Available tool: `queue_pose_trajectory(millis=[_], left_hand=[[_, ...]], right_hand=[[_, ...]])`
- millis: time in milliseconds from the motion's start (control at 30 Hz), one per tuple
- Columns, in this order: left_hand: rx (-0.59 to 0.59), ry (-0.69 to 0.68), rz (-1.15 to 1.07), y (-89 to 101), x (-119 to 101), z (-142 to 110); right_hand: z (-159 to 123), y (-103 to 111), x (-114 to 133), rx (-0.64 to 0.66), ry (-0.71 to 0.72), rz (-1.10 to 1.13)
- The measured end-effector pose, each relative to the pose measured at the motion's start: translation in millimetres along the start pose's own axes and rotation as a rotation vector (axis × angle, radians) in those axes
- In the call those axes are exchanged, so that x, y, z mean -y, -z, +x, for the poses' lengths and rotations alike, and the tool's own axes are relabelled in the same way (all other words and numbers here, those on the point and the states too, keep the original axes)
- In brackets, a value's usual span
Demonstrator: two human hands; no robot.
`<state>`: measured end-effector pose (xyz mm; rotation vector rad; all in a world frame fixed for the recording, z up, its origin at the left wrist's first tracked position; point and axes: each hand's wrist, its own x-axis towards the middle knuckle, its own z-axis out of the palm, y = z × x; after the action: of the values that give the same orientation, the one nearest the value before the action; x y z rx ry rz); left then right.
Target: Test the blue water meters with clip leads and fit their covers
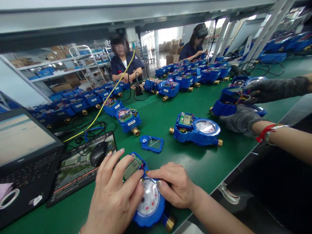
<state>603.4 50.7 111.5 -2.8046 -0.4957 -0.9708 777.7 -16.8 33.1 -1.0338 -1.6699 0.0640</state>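
Observation:
A blue water meter (152,203) lies at the near edge of the table, its round dial facing up and a brass fitting at its lower end. Its open upper housing shows a circuit board with a digital display (133,167). My left hand (114,191) lies across the meter from the left, fingers curled over the display and dial. With thumb and forefinger, my right hand (174,185) grips the meter's edge where housing and dial meet. Just beyond lies a blue cover frame with a clear window (159,149).
Another open water meter (195,130) sits ahead. On the right, a co-worker's gloved hands (240,120) handle more meters. A laptop (21,146), mouse (98,153) and printed mat (85,165) are at left. A yellow cable (102,105) crosses the table. Two people sit beyond rows of meters.

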Motion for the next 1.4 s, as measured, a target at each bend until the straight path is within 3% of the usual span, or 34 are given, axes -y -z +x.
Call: queue_pose_trajectory(millis=[300,467,1400], left_hand=[[0.063,-0.061,0.003,1.2,11.2,-3.3],[0.028,0.022,-0.039,-0.6,6.4,-4.6],[-0.018,0.037,-0.078,-3.7,5.2,-11.0]], right_hand=[[2.0,-0.3,0.0,-0.008,0.001,0.022],[3.7,-0.5,0.9,-0.017,0.008,0.011],[1.2,-0.8,0.4,-0.004,0.009,0.031]])
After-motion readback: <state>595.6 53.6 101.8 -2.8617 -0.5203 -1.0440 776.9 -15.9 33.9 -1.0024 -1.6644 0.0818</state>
